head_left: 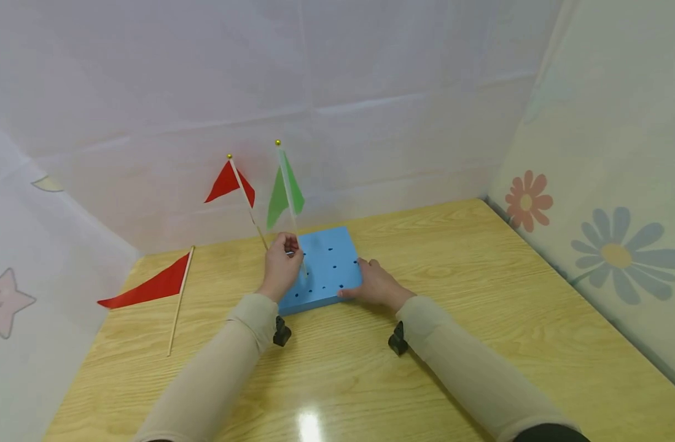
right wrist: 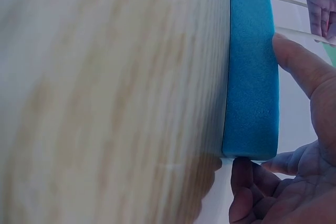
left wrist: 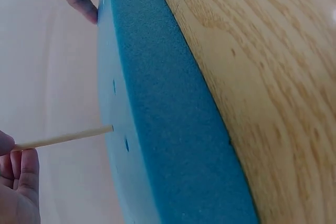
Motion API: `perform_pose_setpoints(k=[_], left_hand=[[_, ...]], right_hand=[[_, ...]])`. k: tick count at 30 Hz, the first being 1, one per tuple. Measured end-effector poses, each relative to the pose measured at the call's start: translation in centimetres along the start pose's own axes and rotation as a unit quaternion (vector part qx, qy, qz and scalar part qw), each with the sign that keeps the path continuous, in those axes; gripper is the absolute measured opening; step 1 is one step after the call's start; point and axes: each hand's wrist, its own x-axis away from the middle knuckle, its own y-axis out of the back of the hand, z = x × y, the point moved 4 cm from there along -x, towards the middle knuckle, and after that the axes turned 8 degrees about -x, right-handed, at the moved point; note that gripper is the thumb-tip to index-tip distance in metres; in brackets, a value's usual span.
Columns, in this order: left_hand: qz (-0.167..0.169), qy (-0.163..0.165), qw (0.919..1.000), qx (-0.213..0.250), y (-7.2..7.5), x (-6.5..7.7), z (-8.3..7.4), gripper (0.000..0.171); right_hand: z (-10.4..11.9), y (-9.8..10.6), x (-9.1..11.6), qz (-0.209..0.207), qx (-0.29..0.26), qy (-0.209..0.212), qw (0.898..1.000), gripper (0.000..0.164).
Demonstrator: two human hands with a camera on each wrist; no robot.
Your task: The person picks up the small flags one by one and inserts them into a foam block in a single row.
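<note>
Beneath block (head_left: 317, 263), woodgrain tabletop (head_left: 453, 258); behind, cloth (head_left: 381, 147).

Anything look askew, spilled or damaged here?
The red triangular flag behind the left hand leans leftward in the head view, more than the green triangular flag, so it looks askew. I see no spill or damage.

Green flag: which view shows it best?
The head view, since it takes in the green flag: cloth, gold ball and stick. The left wrist view shows only the lower stick, in the left hand and reaching the blue block. The right wrist view has just part of the stick and a sliver of cloth.
</note>
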Motion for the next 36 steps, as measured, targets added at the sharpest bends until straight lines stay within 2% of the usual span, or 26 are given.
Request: perform_pose_setpoints(k=[4, 12, 23, 32, 36], left_hand=[[-0.005, -0.006, 1.0, 0.003, -0.12, -0.05, -0.02, 0.018], [-0.012, 0.002, 0.9999, 0.001, -0.38, -0.28, -0.2, 0.016], [-0.002, 0.001, 1.0, -0.006, -0.74, -0.16, -0.33, 0.013], [0.009, 0.031, 0.9995, -0.001, -0.83, 0.0, 0.09, 0.017], [0.011, 0.032, 0.9994, -0.001, -0.88, 0.15, 0.48, 0.017]], right_hand=[[0.06, -0.02, 0.04, 0.001, -0.001, -0.001, 1.0, 0.105], [0.14, 0.38, 0.33, 0.001, -0.004, 0.0, 1.0, 0.104], [-0.06, 0.41, 0.2, 0.004, -0.012, 0.001, 1.0, 0.105], [-0.09, 0.1, -0.12, 0.0, -0.016, 0.0, 1.0, 0.104], [-0.15, -0.16, -0.23, -0.001, -0.014, -0.003, 1.0, 0.104]])
